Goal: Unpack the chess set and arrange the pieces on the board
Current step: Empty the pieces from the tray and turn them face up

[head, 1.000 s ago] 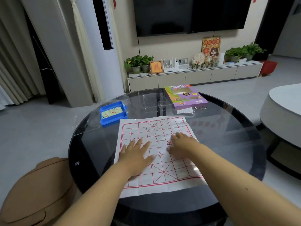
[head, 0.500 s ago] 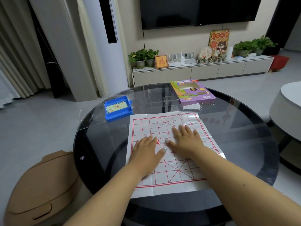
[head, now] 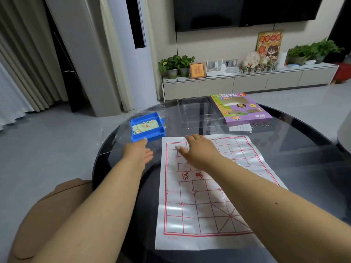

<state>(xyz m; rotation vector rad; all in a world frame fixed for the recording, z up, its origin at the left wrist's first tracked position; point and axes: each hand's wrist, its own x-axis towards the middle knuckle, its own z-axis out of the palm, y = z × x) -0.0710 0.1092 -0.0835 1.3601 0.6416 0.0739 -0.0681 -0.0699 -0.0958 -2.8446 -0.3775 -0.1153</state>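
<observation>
Desk: round dark glass-topped desk [head: 296,149], glossy, reflecting the room.
Board: white paper chess board with a red grid [head: 199,196], lying flat on the desk, its near edge close to the desk's rim.
Pieces: pale round chess pieces with red marks [head: 145,126], heaped in a blue plastic tray [head: 150,135] just beyond the board's far left corner; none stand on the board.
Left hand [head: 139,154]: its grip is spread and empty, fingertips at the near edge of the blue tray; whether they touch it I cannot tell.
Right hand [head: 199,150]: its grip is likewise loose and empty, over the board's far left part.
Packaging: purple cardboard game box [head: 241,109] at the desk's far side, a clear plastic insert [head: 195,112] to its left, a clear plastic sheet [head: 117,141] under the blue tray, hanging past the desk's edge.
Room: grey tiled floor [head: 47,149]; low white cabinet [head: 247,84] along the far wall with potted plants [head: 175,64] and a framed picture [head: 197,70]; dark wall screen [head: 247,12] above; pale curtains [head: 19,63] at left.
Seat: tan rounded seat [head: 38,224] at lower left, beside the desk.
</observation>
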